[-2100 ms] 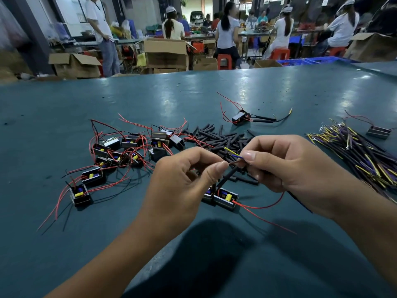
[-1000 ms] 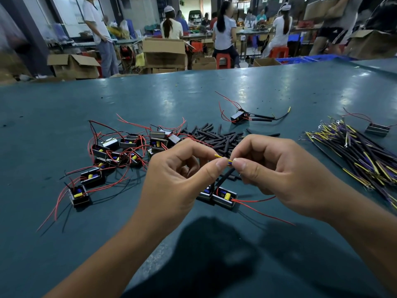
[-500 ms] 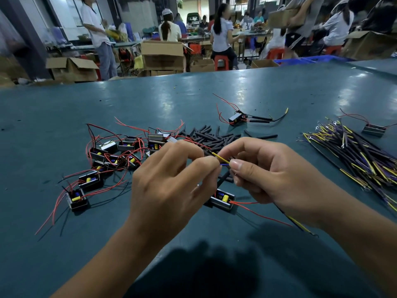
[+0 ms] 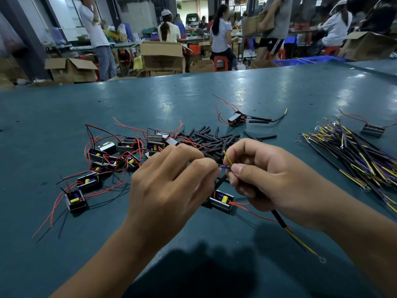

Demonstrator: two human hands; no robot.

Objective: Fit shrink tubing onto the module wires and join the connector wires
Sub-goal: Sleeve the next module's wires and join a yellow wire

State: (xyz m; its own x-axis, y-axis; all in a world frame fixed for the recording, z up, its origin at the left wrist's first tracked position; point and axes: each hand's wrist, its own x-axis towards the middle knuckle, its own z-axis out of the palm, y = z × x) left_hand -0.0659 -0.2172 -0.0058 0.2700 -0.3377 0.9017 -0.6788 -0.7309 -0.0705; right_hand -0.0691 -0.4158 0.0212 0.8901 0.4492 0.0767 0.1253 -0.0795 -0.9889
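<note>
My left hand (image 4: 169,179) and my right hand (image 4: 270,179) meet fingertip to fingertip above the table. My right hand pinches the connector wire (image 4: 287,231), whose blue and yellow ends (image 4: 227,158) stick out between the fingers; its black cable trails down to a ring terminal (image 4: 321,259). My left hand pinches a thin wire end against the blue lead. A black shrink tube (image 4: 220,181) hangs below the fingertips. Under the hands lies a small black module (image 4: 221,200) with red wires.
A heap of modules with red wires (image 4: 111,155) lies left, loose black shrink tubes (image 4: 210,137) behind the hands, a finished module (image 4: 236,118) farther back, and a bundle of connector wires (image 4: 361,155) right. People and cardboard boxes (image 4: 161,54) stand beyond the table.
The yellow lead now points upward and the blue lead shows between the fingertips. Both hands have shifted slightly lower, and the cable's ring terminal end has come into view.
</note>
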